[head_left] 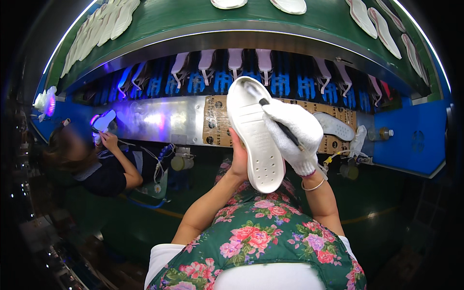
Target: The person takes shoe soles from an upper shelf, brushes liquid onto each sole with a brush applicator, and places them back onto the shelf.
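Note:
A white shoe sole (256, 137) is held up in front of me, its toe end far and its heel end, dotted with small holes, near. My bare left hand (239, 155) grips it by the left edge, with the fingers partly hidden beneath. A white knitted glove covers my right hand (298, 130), which is closed around a thin dark-handled brush (288, 131). The brush's dark front end is at the right edge of the sole's toe part. A glossy patch shows on the sole's surface there.
Beyond the sole runs a metal bench (159, 118) partly covered with brown cardboard (216, 121). A grey-white sole (333, 126) lies on it at right, near a capped bottle (382, 134). Above, a green shelf (179, 19) carries several soles. A co-worker (108, 164) handles a sole at left.

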A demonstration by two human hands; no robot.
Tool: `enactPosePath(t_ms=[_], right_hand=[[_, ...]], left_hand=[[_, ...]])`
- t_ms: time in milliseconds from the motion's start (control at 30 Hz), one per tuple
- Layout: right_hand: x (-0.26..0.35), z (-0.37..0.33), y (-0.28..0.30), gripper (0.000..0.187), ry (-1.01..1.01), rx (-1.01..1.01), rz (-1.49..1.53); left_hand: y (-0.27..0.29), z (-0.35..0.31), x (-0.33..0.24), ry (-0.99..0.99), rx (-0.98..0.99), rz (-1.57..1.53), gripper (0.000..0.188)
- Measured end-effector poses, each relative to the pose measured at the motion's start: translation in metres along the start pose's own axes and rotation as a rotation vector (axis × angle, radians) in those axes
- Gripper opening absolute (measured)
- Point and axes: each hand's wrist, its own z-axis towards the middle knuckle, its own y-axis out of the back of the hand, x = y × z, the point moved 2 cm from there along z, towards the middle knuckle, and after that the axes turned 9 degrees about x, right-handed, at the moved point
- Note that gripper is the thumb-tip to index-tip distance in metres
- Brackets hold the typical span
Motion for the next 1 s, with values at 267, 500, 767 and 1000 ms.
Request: enactPosePath(t_ms=[267, 500, 767, 1000], right_hand=[[-0.001, -0.024, -0.004, 0.034, -0.033, 0.085, 0.003], [-0.002, -0.021, 0.005, 0.03, -0.051, 0.178, -0.093], [-0.014, -0.013, 0.001, 0.02, -0.12, 0.005, 0.158], [0.004, -0.01, -0.018, 0.032, 0.09, 0.321, 0.147]], left_hand=[[0.013, 0.006, 0.006, 0.028, 0.004, 0.095, 0.101], [0.011, 0.011, 0.005, -0.035, 0.031, 0.157, 0.101], [0.025, 0.021, -0.016, -0.133, 0.073, 0.108, 0.108], [0.075, 0.022, -0.019, -0.11, 0.16, 0.085, 0.114]])
